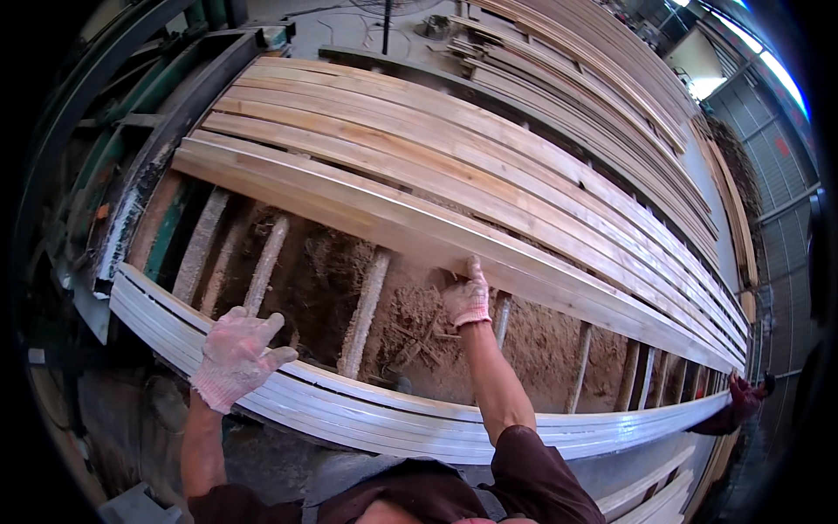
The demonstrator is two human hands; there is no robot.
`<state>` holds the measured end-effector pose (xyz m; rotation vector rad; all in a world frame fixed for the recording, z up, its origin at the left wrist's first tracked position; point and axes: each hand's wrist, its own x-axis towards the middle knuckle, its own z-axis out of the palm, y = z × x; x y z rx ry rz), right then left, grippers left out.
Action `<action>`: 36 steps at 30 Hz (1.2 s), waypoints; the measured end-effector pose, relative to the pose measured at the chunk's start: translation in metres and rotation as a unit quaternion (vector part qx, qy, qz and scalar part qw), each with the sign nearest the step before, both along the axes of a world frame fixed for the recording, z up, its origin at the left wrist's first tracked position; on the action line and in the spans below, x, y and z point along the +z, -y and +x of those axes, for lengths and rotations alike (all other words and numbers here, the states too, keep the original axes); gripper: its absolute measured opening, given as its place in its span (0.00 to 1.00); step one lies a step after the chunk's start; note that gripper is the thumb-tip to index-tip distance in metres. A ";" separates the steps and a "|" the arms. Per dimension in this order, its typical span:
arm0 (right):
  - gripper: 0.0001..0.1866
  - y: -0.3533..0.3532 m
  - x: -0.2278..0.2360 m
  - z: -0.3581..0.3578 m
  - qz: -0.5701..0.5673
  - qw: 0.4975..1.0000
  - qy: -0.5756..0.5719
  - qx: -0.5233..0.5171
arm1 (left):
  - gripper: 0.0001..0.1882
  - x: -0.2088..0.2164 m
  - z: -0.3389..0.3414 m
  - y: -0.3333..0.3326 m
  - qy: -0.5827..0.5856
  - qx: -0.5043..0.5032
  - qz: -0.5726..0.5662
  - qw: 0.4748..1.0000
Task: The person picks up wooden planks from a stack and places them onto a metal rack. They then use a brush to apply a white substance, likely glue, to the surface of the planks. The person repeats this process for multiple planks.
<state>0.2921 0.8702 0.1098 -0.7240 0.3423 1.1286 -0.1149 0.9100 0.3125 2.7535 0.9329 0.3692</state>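
My right hand [468, 299], in a whitish-pink work glove, grips the near edge of a long wooden board [349, 209]. One digit lies up against the board's face; the other fingers are partly hidden at its lower edge. This board is tilted on edge in front of a row of flat planks [375, 131]. My left hand [238, 356], gloved alike, has its fingers spread at the top of a near stack of long, pale-edged boards [367, 410]. Whether it rests on them or hovers just above, I cannot tell.
Metal bars [362, 314] span the gap between planks and stack, with sawdust [410, 310] below. A green and dark machine frame [131, 166] stands at the left. Another person [738, 406] is at the boards' far right end. More lumber [602, 96] lies behind.
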 end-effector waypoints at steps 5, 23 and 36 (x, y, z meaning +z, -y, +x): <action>0.18 -0.023 -0.009 0.024 0.094 0.995 -0.028 -0.028 | 0.24 0.002 -0.003 0.002 0.007 -0.005 0.018 1.000; 0.11 0.138 0.038 -0.058 -0.194 0.956 0.015 0.221 | 0.29 0.000 -0.030 0.018 0.018 0.045 -0.044 0.998; 0.10 -0.012 -0.022 0.056 -0.108 0.975 0.133 0.144 | 0.14 0.014 -0.053 0.095 0.030 0.030 -0.228 0.973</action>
